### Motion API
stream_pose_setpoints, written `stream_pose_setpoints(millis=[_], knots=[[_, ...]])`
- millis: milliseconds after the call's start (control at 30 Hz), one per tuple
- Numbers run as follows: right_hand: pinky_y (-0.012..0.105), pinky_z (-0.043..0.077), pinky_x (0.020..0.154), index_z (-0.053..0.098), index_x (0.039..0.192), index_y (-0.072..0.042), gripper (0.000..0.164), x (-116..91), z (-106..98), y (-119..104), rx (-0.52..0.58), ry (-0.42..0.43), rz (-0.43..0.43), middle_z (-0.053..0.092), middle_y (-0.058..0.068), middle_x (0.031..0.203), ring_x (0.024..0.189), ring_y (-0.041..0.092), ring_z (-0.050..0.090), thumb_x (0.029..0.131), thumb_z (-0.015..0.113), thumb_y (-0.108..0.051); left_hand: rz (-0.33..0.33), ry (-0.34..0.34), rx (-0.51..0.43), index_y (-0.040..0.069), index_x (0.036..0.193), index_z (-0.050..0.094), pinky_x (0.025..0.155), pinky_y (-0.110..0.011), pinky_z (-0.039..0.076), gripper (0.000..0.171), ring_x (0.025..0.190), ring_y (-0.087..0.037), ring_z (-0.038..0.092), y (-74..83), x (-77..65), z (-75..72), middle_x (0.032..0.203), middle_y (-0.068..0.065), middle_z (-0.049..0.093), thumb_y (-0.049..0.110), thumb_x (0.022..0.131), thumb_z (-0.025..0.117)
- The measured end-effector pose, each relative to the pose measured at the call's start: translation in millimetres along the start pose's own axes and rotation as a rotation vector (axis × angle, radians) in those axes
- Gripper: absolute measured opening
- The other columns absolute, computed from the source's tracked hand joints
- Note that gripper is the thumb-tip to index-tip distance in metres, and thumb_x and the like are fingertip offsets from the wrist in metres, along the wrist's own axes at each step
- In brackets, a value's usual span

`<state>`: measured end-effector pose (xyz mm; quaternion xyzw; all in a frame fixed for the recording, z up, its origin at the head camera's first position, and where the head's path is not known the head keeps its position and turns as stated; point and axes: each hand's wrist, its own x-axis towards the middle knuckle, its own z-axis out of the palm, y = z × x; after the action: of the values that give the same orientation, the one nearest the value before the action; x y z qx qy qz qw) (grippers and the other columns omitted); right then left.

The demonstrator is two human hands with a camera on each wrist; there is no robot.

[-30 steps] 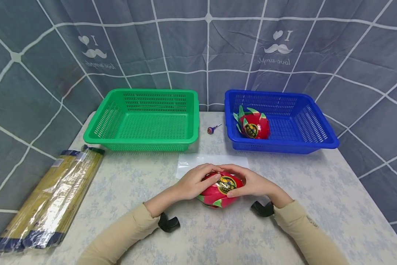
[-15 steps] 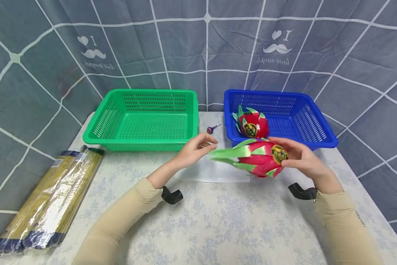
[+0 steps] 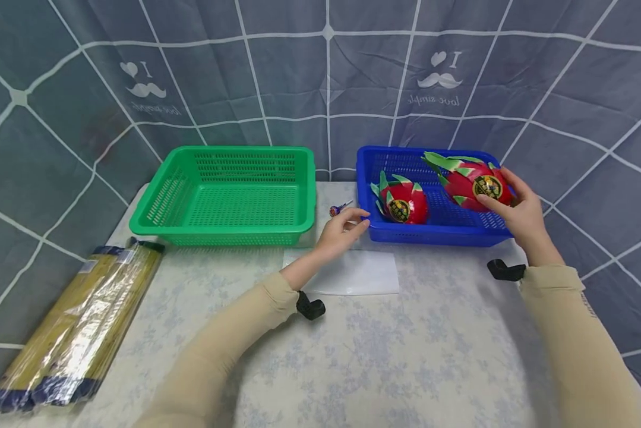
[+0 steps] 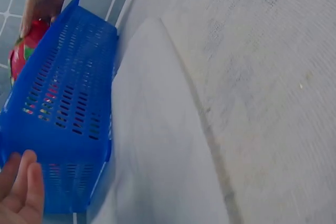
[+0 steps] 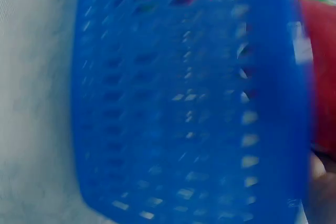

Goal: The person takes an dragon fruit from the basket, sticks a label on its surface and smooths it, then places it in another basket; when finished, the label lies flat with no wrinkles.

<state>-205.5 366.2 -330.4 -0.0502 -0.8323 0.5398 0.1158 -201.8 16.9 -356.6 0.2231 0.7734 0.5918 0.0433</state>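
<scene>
My right hand grips a red dragon fruit with green leaf tips and a round black-and-yellow label. It holds the fruit over the right part of the blue basket. A second dragon fruit sits in the basket's left side. Beside the basket's near left corner is my left hand, its fingers loosely bent with nothing between them. In the left wrist view its fingertips lie at the basket wall; whether they touch it I cannot tell. The right wrist view is mostly blurred basket wall.
A green basket stands on the left. Between the baskets lies a lollipop, close to my left hand. A white sheet is flat on the patterned tablecloth. Long plastic-wrapped packs of yellow sticks lie along the left edge. Grey curtains enclose the back and sides.
The right hand has lifted the dragon fruit off the table and carried it right and forward to the blue basket. My left hand has let go of it and moved forward to the basket's corner.
</scene>
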Motion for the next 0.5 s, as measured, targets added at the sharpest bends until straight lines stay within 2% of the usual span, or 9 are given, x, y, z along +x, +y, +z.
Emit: stream_pose_setpoints(millis=[100,200,233,367,500], knots=[[0.029,0.04,0.09,0.021,0.142,-0.027,0.075,10,4,8,-0.245,-0.006,0.002,0.028,0.012,0.141,0.112,0.028,0.038,0.081,0.062,-0.04,-0.004,0.054,-0.015,0.001,0.112,0.056,0.064,-0.024,0.048,0.026,0.087,-0.028,0.058,-2.5,2.0,3.2,0.103,-0.014,0.057,0.015,0.09,0.054],[0.049,0.035,0.092,0.022,0.142,-0.018,0.078,19,7,14,-0.357,-0.049,-0.051,0.029,0.021,0.137,0.111,0.037,0.038,0.08,0.063,-0.041,-0.005,0.069,-0.032,0.0,0.111,0.057,0.064,-0.024,0.048,0.026,0.086,-0.028,0.058,-4.1,2.7,3.4,0.103,-0.014,0.057,0.015,0.09,0.055],[0.052,0.034,0.091,0.023,0.142,-0.014,0.079,21,9,16,-0.387,-0.072,-0.072,0.03,0.024,0.134,0.111,0.039,0.037,0.08,0.063,-0.041,-0.005,0.071,-0.035,0.0,0.111,0.057,0.064,-0.025,0.048,0.026,0.085,-0.028,0.058,-4.8,2.7,3.4,0.104,-0.013,0.057,0.015,0.089,0.055],[0.057,0.031,0.088,0.027,0.139,-0.003,0.08,29,15,20,-0.467,-0.165,-0.134,0.032,0.028,0.125,0.108,0.042,0.034,0.078,0.067,-0.037,-0.005,0.059,-0.049,0.0,0.113,0.056,0.064,-0.024,0.048,0.027,0.087,-0.032,0.058,-6.3,1.4,2.3,0.106,-0.014,0.055,0.016,0.09,0.054],[0.057,0.029,0.088,0.03,0.133,0.006,0.077,34,19,21,-0.505,-0.242,-0.152,0.03,0.03,0.12,0.108,0.042,0.029,0.077,0.07,-0.027,0.0,0.059,-0.059,0.001,0.113,0.056,0.064,-0.025,0.048,0.027,0.088,-0.035,0.057,-7.5,0.8,1.9,0.107,-0.015,0.055,0.016,0.09,0.054]])
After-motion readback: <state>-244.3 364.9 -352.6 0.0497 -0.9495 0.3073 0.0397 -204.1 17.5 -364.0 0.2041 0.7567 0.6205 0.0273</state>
